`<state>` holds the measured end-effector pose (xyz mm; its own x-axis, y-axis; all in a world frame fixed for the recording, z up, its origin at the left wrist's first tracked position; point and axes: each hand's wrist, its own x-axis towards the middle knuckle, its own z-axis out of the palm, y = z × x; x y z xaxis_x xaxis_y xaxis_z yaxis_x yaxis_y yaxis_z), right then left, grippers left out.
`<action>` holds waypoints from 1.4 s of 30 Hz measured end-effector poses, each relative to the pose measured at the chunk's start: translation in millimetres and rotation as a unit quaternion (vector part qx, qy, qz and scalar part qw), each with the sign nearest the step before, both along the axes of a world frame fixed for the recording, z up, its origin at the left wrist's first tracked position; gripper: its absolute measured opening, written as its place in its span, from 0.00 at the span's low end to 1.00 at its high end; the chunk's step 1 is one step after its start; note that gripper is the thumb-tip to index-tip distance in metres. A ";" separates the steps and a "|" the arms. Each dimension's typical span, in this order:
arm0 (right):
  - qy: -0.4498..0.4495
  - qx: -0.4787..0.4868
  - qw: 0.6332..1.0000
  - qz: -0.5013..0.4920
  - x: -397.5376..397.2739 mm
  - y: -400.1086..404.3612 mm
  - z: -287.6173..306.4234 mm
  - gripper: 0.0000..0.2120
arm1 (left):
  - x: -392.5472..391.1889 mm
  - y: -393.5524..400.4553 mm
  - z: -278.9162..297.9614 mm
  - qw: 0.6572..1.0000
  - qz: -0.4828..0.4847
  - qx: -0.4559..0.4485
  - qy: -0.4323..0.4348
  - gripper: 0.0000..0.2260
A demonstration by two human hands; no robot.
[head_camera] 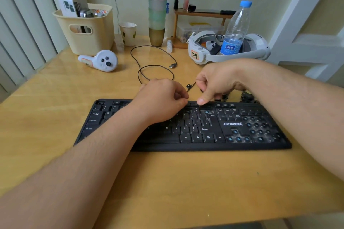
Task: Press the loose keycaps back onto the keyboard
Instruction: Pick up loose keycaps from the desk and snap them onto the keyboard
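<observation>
Two bare forearms reach across the yellow wooden worktop (186,182) to the black plastic keyboard (186,145) lying flat near its middle. Left hand (160,98) hovers over the top key rows, fingers curled; whether they hold anything I cannot tell. Right hand (217,82) hangs bent at the wrist, thumb pressing the function row. Small black loose keycaps (246,95) lie scattered just behind the keyboard's right end.
</observation>
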<state>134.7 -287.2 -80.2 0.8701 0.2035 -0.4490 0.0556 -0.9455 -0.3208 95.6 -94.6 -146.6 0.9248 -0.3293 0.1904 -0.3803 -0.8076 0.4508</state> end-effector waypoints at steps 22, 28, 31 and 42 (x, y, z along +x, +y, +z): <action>-0.170 0.062 0.981 -0.073 -8.8 -60.2 0.7 0.06 | -10.1 -26.2 3.0 0.997 0.062 0.039 0.008 0.15; -0.178 0.006 0.981 -0.075 -11.1 -63.0 -20.9 0.12 | -11.3 -26.2 6.6 0.997 0.068 0.018 0.021 0.14; -0.174 -0.024 0.982 -0.069 -10.9 -60.7 -28.4 0.12 | -10.9 -25.6 8.4 0.997 0.070 -0.001 0.031 0.11; -0.297 0.005 0.955 -0.019 -31.5 -52.9 -16.0 0.09 | -16.0 -23.6 10.1 0.998 0.055 -0.036 0.011 0.08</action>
